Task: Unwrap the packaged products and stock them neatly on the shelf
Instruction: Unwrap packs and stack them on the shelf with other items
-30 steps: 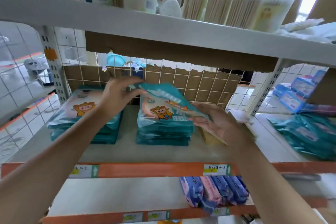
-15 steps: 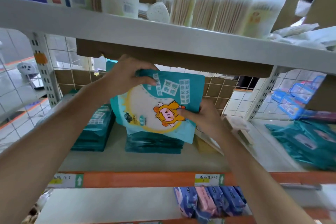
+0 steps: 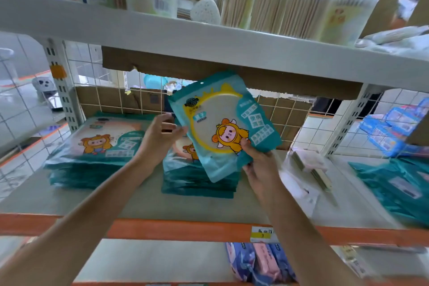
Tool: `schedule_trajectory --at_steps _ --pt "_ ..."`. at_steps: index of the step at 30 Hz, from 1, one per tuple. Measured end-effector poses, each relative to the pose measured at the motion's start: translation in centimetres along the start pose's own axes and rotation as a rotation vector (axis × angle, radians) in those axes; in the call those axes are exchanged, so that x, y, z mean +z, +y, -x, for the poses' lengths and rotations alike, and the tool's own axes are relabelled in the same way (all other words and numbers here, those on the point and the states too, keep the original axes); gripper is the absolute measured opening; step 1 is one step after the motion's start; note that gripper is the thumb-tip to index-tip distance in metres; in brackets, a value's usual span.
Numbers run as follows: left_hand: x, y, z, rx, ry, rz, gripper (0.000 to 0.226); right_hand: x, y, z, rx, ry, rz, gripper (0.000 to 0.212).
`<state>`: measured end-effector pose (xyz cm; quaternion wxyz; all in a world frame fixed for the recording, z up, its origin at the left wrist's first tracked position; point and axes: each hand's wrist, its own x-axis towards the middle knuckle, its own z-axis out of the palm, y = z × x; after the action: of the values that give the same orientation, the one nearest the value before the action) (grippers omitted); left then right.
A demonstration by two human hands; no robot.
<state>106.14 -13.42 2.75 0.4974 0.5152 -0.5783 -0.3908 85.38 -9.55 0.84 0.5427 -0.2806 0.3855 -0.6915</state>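
Right hand (image 3: 257, 165): thumb lay flat on the printed face and the fingers curled behind, pinching the teal pouch (image 3: 222, 121) at its lower right corner. I'd judge that one corner grip carried the weight; it left the face readable and the pack free to swing flat. Left hand (image 3: 160, 139): fingers curled, thumb tip right at the pouch's left edge. There was blur there, so I couldn't tell if it pinched the edge or only steadied beside it. The pouch was in the air, upright, tipped a bit left, front toward me. It hung above and just in front of the middle stack (image 3: 195, 181) of the same packs, not touching it as far as I could see. The hang hole was up and the cartoon low, the same print as the stack below. I read that as an orientation check ahead of laying it on top. A second, wider stack (image 3: 97, 148) lay flat to the left on the same shelf (image 3: 120, 204), well apart from the middle one. Loose teal packs (image 3: 394, 183) were heaped unsorted at the right end, likely the feed pile. Between them and the middle stack lay a pale flat bundle (image 3: 308, 162), too blurred to name. The wire mesh back (image 3: 292, 111) closed off the rear, so stacks could sit deep. The next move would need the pouch turned flat and squared to the stack edges.
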Motion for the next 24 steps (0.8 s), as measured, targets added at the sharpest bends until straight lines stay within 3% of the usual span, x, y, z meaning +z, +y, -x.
schedule_trajectory --at_steps 2,6,10,13,16,20,24 --pt "0.7 -0.2 0.3 -0.104 -0.148 0.237 0.047 0.8 0.8 0.2 0.037 0.008 -0.020 0.021" --pt "0.8 -0.6 0.0 -0.138 -0.108 0.485 0.049 1.3 2.3 0.3 0.051 -0.027 -0.017 0.052" --pt "0.5 -0.9 -0.6 -0.143 -0.060 0.519 0.051 0.2 2.3 0.2 -0.014 -0.019 0.117 0.064" --pt "0.2 -1.0 -1.8 -0.186 -0.020 0.503 0.039 -1.3 1.8 -0.5 -0.079 0.050 0.190 0.051" --pt "0.5 -1.6 -3.3 -0.253 0.014 0.420 0.031 -2.6 2.4 -1.1 -0.188 0.049 0.421 0.039" --pt "0.9 -2.5 -5.1 -0.307 0.025 0.344 0.036 -4.7 4.2 -1.1 -0.350 0.073 0.694 0.033" --pt "0.9 -3.2 -6.5 -0.356 0.012 0.241 0.041 -6.5 5.8 -0.6 -0.489 0.060 0.976 0.062"
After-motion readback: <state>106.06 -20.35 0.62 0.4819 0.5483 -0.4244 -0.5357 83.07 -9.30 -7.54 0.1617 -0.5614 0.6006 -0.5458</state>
